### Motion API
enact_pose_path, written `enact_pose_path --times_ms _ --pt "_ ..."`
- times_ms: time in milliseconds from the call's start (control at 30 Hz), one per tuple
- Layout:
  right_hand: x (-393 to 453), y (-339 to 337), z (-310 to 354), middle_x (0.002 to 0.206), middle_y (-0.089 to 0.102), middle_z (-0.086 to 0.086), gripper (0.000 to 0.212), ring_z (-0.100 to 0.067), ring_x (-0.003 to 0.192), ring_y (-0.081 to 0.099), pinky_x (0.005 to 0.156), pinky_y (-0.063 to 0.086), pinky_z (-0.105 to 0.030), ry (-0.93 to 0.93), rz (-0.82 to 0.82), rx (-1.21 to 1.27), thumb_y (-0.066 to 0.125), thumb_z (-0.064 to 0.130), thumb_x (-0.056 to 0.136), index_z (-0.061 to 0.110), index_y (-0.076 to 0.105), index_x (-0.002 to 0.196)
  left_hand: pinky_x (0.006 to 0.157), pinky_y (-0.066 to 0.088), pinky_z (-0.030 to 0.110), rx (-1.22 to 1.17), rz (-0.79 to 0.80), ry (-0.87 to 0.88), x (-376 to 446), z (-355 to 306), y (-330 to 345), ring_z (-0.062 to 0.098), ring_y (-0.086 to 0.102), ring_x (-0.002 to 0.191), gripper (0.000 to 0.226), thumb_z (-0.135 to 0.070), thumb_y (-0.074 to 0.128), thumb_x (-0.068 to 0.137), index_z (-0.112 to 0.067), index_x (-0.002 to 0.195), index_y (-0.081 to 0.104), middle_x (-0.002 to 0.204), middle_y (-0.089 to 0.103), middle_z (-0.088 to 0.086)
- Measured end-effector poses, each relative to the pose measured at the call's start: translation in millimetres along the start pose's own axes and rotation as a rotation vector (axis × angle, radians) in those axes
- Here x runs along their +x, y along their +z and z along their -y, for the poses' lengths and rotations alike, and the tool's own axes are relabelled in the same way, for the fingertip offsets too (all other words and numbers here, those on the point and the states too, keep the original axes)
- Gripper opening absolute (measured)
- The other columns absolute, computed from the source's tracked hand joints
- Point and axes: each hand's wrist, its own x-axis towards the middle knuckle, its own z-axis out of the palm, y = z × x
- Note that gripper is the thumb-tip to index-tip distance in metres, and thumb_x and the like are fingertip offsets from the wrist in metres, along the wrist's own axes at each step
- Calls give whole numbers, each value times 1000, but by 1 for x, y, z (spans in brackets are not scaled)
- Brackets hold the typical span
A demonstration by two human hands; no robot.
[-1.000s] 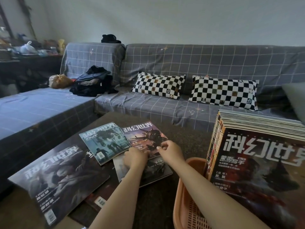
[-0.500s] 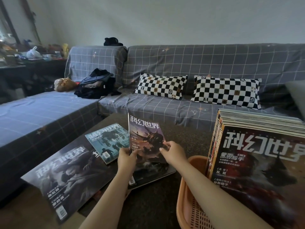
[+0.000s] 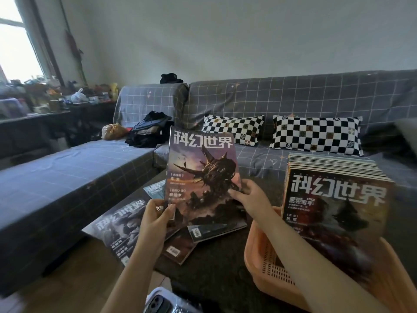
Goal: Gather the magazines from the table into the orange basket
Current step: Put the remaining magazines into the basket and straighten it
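2 hands on 1 magazine right now: you've got the purple-cover magazine (image 3: 200, 177) lifted upright off the tabletop (image 3: 216, 263), cover facing you. Your left hand (image 3: 155, 220) has its grip pinched on the lower left corner, thumb on the front. Your right hand (image 3: 250, 199) has its grip closed on the lower right edge, fingers curled round the side.

Below it, more magazines lie flat on the tabletop: a big grey-cover magazine (image 3: 117, 224) at the left, overhanging the edge, a teal one (image 3: 156, 190) peeking out behind your held copy, a thin one (image 3: 216, 229) right under it, and a dark reddish one (image 3: 178, 247) with its barcode showing, tucked beneath that.

The orange basket (image 3: 261, 260) sits on the tabletop to the right, just under your right forearm. A thick stack of magazines (image 3: 334, 199) is already standing in it, front cover toward you, leaning back a bit.

Behind everything there's the grey checked sofa (image 3: 293, 100) with 2 checkerboard pillows (image 3: 316, 134), plus a pile of dark clothes (image 3: 149, 132) in the corner.
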Motion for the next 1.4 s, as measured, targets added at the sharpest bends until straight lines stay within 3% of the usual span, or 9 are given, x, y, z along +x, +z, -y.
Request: enact_pose_path --times_ms 167,400,567,700,834,900,1100,1200,1400 --pt "-56 -36 7 102 64 14 27 -3 84 66 67 50 -21 -29 -20 53 63 24 86 40 51 104 59 58 38 -5 129 62 -41 -9 8 27 71 77 7 -13 58 93 -14 99 55 98 69 16" --pt "-110 -101 4 115 61 4 34 -17 107 58 99 43 -44 11 -161 49 62 17 88 31 49 116 83 55 52 -54 389 51 -78 -12 54 33 67 100 28 -12 56 93 -17 120 54 110 70 14" --pt "-134 -150 -3 112 62 6 31 -15 106 57 88 47 -35 22 -266 18 63 15 87 31 52 111 71 56 33 -17 533 32 -90 -5 104 20 69 97 29 -3 54 94 -26 111 55 102 74 0" --pt "-145 -183 -14 105 66 7 31 -15 102 61 90 47 -39 48 -351 -64 65 14 85 30 54 110 90 53 44 101 516 18 -87 7 148 23 65 104 24 -6 58 93 -17 114 58 110 69 7" --pt "-149 -201 -32 90 67 12 18 -9 88 62 72 49 -29 42 -453 -253 68 19 82 32 58 89 66 51 11 340 488 103 -85 23 177 -5 66 82 21 -16 67 88 -27 105 65 89 73 -19" --pt "-149 -206 -42 83 63 15 19 -6 83 60 61 42 -20 65 -490 -388 70 22 80 33 55 81 59 46 8 438 478 150 -86 28 184 -12 63 76 27 -18 71 84 -37 101 62 82 71 -25" --pt "-147 -209 -70 102 69 6 37 -14 97 63 77 46 -22 89 -582 -557 74 21 78 22 63 114 65 56 28 756 411 237 -88 43 201 2 64 70 17 -22 74 81 -29 79 59 77 69 -11" --pt "-144 -207 -74 106 70 1 43 -15 99 64 87 50 -29 83 -600 -598 73 18 79 17 61 120 58 49 21 890 398 295 -88 47 205 -1 60 66 17 -25 71 84 -30 81 54 75 65 -12" --pt "-144 -207 -78 85 65 9 41 -7 80 62 74 48 -20 -5 -579 -642 71 12 80 14 60 119 54 51 19 1008 363 323 -87 52 208 2 61 63 18 -27 64 90 -21 92 48 77 63 -9"
